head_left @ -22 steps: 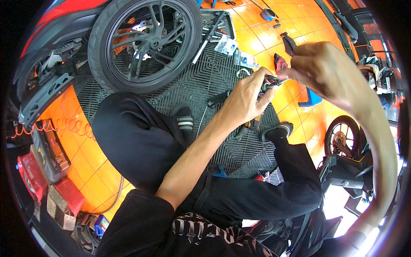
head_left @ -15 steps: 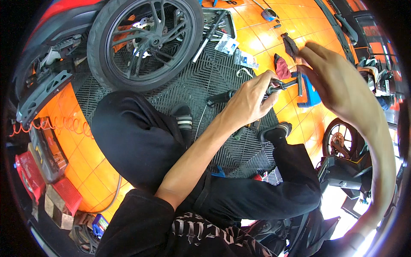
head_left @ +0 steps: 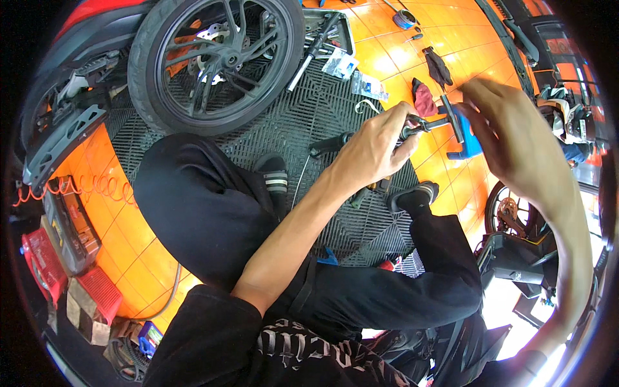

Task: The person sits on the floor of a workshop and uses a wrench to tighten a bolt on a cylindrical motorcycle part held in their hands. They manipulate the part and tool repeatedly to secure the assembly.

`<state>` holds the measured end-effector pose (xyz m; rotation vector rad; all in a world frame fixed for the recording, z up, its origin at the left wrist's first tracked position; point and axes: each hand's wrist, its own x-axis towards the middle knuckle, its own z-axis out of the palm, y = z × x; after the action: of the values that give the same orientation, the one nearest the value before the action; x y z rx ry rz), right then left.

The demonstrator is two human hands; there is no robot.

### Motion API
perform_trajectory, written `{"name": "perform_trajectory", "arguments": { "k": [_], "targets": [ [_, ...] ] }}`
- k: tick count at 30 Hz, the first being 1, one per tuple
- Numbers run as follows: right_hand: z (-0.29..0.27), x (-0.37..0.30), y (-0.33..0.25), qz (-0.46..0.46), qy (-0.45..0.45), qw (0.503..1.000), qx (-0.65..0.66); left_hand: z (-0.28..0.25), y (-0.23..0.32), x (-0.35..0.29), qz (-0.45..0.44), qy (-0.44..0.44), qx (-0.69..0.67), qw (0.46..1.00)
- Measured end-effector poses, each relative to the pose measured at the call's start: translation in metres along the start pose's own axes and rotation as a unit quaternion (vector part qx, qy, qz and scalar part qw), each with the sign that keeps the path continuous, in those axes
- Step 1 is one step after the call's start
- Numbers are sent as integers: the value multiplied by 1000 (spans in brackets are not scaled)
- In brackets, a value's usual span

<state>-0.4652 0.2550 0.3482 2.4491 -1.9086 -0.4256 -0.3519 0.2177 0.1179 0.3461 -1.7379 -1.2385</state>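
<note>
My left hand [head_left: 372, 149] is closed around a dark tube-shaped part [head_left: 330, 146], whose black end sticks out on the left. From the other end of the grip, metal fittings and the shaft of a T-handle wrench [head_left: 455, 120] point to the right. The wrench's crossbar stands tilted just beside the fingers of my right hand [head_left: 506, 134]. That hand is curved, with thumb and fingers apart and slightly blurred; it is not wrapped around the bar. Where the wrench meets the tube is partly hidden by my left fingers.
A motorcycle wheel [head_left: 293, 58] lies on the dark grated mat [head_left: 322, 97], next to a tool tray [head_left: 351, 39] and small plastic packets [head_left: 340, 64]. A blue object [head_left: 471, 143] and a red cloth [head_left: 423, 98] lie on orange tiles. Red boxes [head_left: 44, 264] stand at left.
The T-handle wrench's crossbar has turned from nearly upright to a slant. My right hand has shifted down and closer to the bar. My left hand keeps its grip.
</note>
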Motion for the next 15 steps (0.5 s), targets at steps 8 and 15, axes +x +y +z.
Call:
{"name": "perform_trajectory", "arguments": {
  "k": [8,15],
  "targets": [
    [-3,4,6,-153,12,984,-91,-2,3,1,4,-3,-2,1000],
    [-8,18,-22,349,-152,866,324,-2,3,-1,-6,-11,-10,1000]
  ]
}}
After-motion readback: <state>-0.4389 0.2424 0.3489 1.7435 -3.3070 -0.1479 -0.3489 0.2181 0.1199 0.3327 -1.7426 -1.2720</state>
